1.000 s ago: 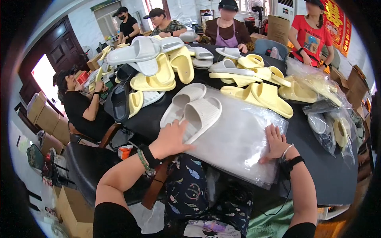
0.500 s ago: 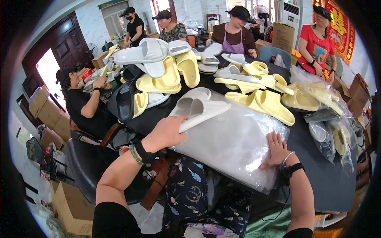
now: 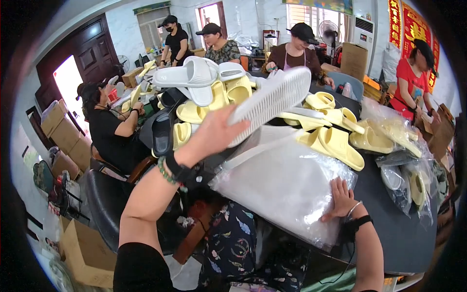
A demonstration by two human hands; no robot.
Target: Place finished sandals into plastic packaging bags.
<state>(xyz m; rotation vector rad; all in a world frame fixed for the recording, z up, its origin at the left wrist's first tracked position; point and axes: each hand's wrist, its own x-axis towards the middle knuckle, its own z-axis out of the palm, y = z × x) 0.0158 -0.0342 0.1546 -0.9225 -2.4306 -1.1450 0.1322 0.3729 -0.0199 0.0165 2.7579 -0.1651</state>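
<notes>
My left hand [image 3: 210, 137] grips a light grey slipper [image 3: 276, 103] by one end. The slipper is raised above the table and tilted, with its ribbed sole showing. Whether a second slipper is held with it, I cannot tell. Below it, a stack of clear plastic bags [image 3: 272, 187] lies flat at the near edge of the table. My right hand [image 3: 340, 200] rests on the bags' right side, fingers stretched out and holding nothing. Yellow slippers [image 3: 335, 146] lie just beyond the bags.
Grey slippers [image 3: 187, 77] top a pile at the left, beside a black slipper [image 3: 162, 134]. Slippers in clear bags [image 3: 406, 170] hang over the dark table's [image 3: 389, 238] right side. A black chair [image 3: 109, 204] stands at my left. Several co-workers are around the table.
My left hand has lifted and turned the grey slipper off the bags, so its sole now shows. The right hand stays on the bags. At the right, the person in red has bent down.
</notes>
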